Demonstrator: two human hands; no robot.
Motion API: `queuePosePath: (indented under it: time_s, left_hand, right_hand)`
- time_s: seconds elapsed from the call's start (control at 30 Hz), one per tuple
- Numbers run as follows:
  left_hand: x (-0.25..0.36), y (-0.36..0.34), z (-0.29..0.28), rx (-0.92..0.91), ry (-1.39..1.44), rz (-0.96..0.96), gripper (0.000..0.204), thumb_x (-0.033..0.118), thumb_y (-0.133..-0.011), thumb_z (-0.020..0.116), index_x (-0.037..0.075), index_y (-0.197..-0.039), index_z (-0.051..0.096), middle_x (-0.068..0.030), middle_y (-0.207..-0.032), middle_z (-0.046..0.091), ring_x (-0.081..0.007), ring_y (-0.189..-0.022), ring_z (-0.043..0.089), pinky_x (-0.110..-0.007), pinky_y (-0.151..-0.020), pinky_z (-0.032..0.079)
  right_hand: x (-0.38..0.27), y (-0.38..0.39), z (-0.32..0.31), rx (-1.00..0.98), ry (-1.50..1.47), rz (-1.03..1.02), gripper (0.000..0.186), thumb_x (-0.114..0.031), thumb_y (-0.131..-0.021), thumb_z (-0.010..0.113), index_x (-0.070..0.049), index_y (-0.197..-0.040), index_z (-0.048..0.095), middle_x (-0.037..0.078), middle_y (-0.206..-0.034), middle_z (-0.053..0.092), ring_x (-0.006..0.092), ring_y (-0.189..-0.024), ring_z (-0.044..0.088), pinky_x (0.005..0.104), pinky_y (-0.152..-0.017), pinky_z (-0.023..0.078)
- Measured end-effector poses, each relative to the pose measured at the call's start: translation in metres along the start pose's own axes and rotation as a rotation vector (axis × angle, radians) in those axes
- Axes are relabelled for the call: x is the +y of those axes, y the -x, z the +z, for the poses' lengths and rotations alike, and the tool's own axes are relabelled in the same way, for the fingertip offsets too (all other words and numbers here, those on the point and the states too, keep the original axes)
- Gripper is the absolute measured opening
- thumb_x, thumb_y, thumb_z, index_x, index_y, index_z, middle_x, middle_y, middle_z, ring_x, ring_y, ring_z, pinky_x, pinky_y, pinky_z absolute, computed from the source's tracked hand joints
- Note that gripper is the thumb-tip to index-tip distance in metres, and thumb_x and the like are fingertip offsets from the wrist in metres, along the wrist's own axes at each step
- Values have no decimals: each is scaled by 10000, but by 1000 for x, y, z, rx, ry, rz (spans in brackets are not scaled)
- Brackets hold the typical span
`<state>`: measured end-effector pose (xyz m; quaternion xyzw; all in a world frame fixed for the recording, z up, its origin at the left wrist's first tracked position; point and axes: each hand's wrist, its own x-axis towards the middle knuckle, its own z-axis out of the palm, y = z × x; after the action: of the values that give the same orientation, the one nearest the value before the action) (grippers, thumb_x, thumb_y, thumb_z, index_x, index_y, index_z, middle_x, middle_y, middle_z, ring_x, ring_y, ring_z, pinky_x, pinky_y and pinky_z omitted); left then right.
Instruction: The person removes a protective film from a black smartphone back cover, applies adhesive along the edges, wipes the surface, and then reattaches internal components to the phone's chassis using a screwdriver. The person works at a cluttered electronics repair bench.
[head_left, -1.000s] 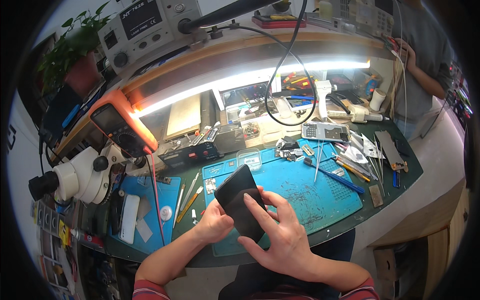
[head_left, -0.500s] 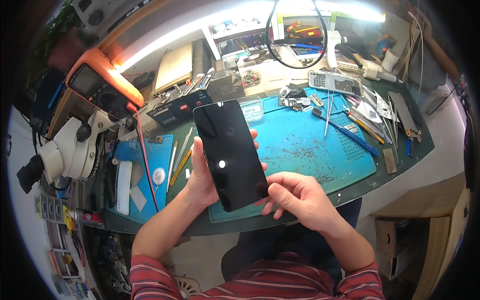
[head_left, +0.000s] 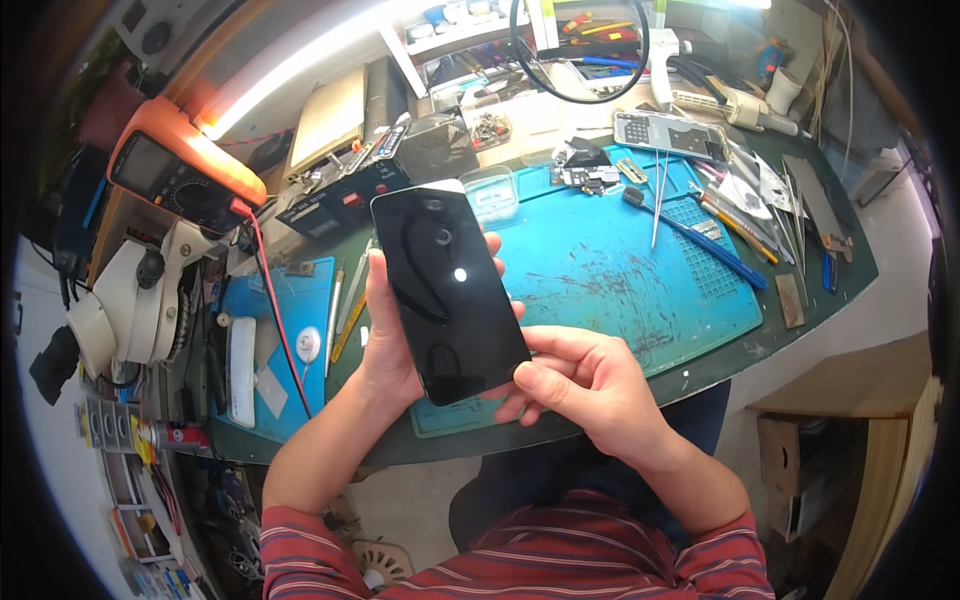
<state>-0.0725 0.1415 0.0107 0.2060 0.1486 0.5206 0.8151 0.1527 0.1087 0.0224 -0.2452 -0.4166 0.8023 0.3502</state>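
Note:
A black smartphone (head_left: 455,300) is held up over the front part of the blue work mat (head_left: 600,300), its dark glossy screen facing me and catching a white light reflection. My left hand (head_left: 388,345) is wrapped round it, with the thumb along the left edge and fingertips showing past the right edge. At the phone's lower right corner, my right hand (head_left: 585,380) pinches the edge between thumb and fingers. Part of the right fingers is hidden behind the phone.
An orange multimeter (head_left: 185,165) with a red lead stands at the left, above a white microscope (head_left: 130,300). On the mat's right lie a blue-handled brush (head_left: 700,240), tweezers (head_left: 659,200) and an opened phone frame (head_left: 670,135). A round black-rimmed ring (head_left: 580,95) hangs at the back.
The phone has shifted slightly up and left and its screen reflection has moved. My right hand has come in from beside the lower corner to take hold of it. The whole view has shifted slightly.

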Motion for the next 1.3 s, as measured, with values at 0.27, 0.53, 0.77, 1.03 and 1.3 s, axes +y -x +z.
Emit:
queuePosePath:
  time_s: [0.27,0.53,0.77,1.03,1.3]
  left_hand:
    - [-1,0,0,-15,35,-20,1057,861,-901,483,68,-1589,358,-128,-1421,584,-379,-1208,665,-548,-1066,560]
    - [-1,0,0,-31,22,-18,1059,855,-896,504,69,-1589,359,-125,-1424,582,-381,-1201,669,-542,-1056,567]
    - [-2,0,0,-21,7,-5,1061,856,-894,505,58,-1581,372,-124,-1438,570,-376,-1210,665,-541,-1058,566]
    - [-4,6,1,28,-259,-28,1165,917,-824,526,45,-1581,372,-143,-1448,558,-340,-1321,598,-516,-1110,525]
    - [-2,8,-1,10,-250,-96,845,712,-1014,461,63,-1553,430,-136,-1490,562,-311,-1381,557,-523,-1186,434]
  right_hand:
    - [3,-1,2,53,25,-12,448,-227,-1061,658,64,-1397,601,124,-1094,778,151,-914,751,269,-753,572]
    - [1,-1,5,83,41,-2,426,-219,-1064,652,55,-1388,615,119,-1064,785,139,-903,750,263,-752,572]
    - [-2,0,7,108,52,17,389,-200,-1063,647,52,-1359,625,117,-1057,782,143,-905,753,261,-755,570]
    - [8,-2,4,103,67,25,355,-129,-1034,667,70,-1323,613,112,-1125,750,150,-947,739,287,-789,593]
    - [12,6,8,230,147,-95,373,-67,-1017,673,90,-1351,621,95,-1131,748,121,-978,707,302,-844,611]
